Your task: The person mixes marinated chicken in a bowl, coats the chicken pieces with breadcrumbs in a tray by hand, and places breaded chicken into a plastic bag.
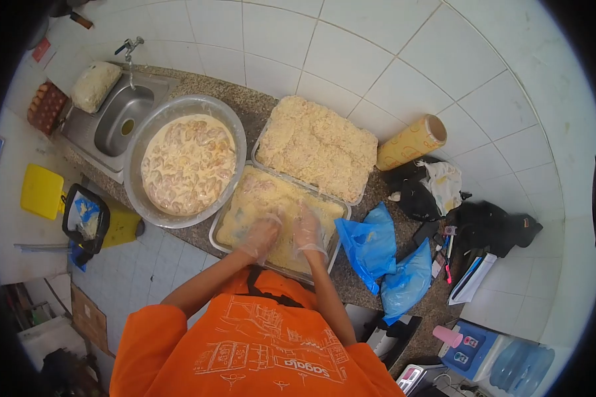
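Both my hands wear clear plastic gloves and reach into a metal tray (334, 255) of pale yellow crumbs. My left hand (263, 235) rests in the crumbs left of the tray's middle; its fingertips are sunk in or blurred. Just to the right, my right hand (307, 231) presses into the crumbs, its fingers pointing away from me and partly covered. A few coated pieces lie at the tray's far left. Behind stands a second tray heaped with crumb-coated pieces (318, 145). To the left, a large metal bowl (134, 169) holds pieces in creamy batter.
A sink (116, 126) with a tap (131, 49) is at the left. Right of the trays stand a roll of film (410, 142), blue plastic bags (371, 245) and black bags (496, 228). A yellow bin (119, 225) stands on the floor; a water dispenser (477, 351) is lower right.
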Available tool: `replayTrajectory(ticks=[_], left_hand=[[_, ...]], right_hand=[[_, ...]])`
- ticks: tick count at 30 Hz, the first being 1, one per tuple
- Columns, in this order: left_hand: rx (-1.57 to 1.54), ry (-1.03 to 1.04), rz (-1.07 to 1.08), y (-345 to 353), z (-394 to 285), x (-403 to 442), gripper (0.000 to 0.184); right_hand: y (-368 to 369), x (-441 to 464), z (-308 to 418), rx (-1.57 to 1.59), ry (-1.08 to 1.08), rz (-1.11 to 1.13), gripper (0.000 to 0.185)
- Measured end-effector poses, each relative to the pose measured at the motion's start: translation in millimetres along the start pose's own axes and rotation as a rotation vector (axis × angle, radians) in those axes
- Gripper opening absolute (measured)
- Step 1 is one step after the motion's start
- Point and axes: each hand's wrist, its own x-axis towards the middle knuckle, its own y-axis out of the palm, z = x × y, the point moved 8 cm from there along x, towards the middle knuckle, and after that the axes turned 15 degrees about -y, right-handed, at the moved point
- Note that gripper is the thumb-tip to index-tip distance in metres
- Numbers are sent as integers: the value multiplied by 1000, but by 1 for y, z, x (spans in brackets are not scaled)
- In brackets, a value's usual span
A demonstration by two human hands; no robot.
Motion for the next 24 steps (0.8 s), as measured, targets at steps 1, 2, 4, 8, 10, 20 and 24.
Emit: replayTrajectory(ticks=[1,2,4,8,10,20,24], left_hand=[[-5,-2,115,-8,-1,0,58],[-8,-5,236,-15,-2,-5,60],[103,76,108,-16,-6,-4,66],[107,255,-349,-7,-21,-9,73],[15,236,-275,-7,-25,1,74],[-52,118,143,-25,-7,-44,45],[-152,162,233,-20,-1,-62,37]], right_hand=[[-11,4,9,1,42,-3,56],[-21,2,18,5,89,-5,55],[-34,4,28,24,131,-39,52],[-40,2,24,56,77,-125,53],[-39,1,20,54,56,-135,50],[16,16,-21,-439,88,188,50],[73,23,-65,-291,6,260,50]])
